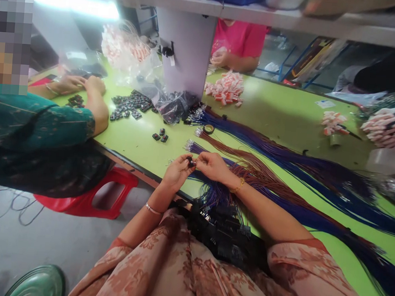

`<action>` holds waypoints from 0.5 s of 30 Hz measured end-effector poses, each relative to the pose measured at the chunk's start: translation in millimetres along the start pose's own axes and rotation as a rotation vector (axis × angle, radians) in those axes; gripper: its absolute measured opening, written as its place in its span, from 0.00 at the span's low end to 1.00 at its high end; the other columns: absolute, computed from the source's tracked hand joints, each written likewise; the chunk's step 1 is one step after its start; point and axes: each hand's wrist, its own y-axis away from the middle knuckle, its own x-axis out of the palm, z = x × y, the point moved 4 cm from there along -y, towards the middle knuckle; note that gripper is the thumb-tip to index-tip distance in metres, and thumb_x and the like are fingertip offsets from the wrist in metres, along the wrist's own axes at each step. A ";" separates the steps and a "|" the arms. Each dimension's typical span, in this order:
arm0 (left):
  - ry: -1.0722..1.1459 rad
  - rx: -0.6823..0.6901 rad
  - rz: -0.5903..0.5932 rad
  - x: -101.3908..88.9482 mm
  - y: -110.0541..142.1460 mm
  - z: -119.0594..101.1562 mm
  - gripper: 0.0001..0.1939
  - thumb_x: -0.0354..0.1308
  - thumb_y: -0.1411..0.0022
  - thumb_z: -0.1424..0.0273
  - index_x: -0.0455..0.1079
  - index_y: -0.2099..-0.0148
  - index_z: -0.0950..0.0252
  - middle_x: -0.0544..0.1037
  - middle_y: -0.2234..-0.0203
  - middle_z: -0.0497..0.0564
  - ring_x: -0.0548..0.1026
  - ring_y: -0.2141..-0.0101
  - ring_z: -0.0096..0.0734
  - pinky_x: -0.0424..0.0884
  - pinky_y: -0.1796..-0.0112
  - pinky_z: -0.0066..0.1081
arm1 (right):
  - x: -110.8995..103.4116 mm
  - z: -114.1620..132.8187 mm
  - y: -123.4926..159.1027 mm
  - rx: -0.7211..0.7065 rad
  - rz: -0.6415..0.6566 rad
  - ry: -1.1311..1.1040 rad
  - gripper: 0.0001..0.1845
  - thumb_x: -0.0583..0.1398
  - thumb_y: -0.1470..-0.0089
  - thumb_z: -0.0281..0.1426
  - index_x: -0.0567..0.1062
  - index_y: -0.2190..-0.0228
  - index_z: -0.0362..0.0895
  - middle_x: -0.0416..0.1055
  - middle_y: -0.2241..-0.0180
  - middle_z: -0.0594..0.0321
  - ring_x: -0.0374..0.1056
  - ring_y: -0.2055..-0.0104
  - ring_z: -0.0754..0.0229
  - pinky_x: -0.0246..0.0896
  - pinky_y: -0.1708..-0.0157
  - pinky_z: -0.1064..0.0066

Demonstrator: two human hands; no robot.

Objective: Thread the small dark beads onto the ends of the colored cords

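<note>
Close to the table's near edge, my left hand (176, 172) pinches a small black connector (191, 162) between thumb and fingers. Touching it from the other side is my right hand (213, 166), its fingers pinched at the connector; a wire end seems to be between them, but the fingertips hide most of it. Just beyond my hands lie bundles of brown wires (244, 153) and blue wires (270, 171) with metal-tipped ends. Black connectors with wires attached (228, 231) are heaped at my lap. Three loose black connectors (162, 132) rest ahead on the green table.
A pile of black connectors (133, 103) and a plastic bag (173, 105) lie farther back. A roll of tape (208, 129) sits by the wires. At left, a co-worker's arm (97, 100) rests on the table (129, 150). A red stool (113, 196) stands below. An overhead shelf (294, 21) spans the back.
</note>
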 end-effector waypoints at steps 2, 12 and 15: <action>-0.004 0.002 0.009 -0.3 -0.1 0.0 0.10 0.58 0.46 0.78 0.68 0.60 0.67 0.75 0.68 0.51 0.74 0.66 0.26 0.70 0.60 0.28 | 0.0 0.1 0.3 0.005 -0.001 0.016 0.10 0.55 0.52 0.33 0.68 0.80 0.42 0.59 0.83 0.70 0.49 0.80 0.69 0.40 0.78 0.74; -0.145 0.120 -0.063 -1.8 3.8 2.9 0.14 0.66 0.52 0.74 0.70 0.61 0.68 0.75 0.71 0.49 0.72 0.69 0.24 0.69 0.62 0.29 | 7.7 8.2 3.5 -0.084 0.027 0.137 0.10 0.55 0.49 0.32 0.67 0.79 0.42 0.64 0.80 0.66 0.53 0.78 0.67 0.43 0.76 0.73; -0.128 0.087 -0.124 -5.3 3.1 4.6 0.14 0.67 0.53 0.74 0.70 0.63 0.69 0.75 0.71 0.49 0.73 0.70 0.24 0.69 0.63 0.29 | 10.5 10.6 4.6 -0.212 0.034 0.315 0.09 0.53 0.46 0.31 0.70 0.74 0.41 0.68 0.74 0.59 0.58 0.74 0.63 0.45 0.73 0.72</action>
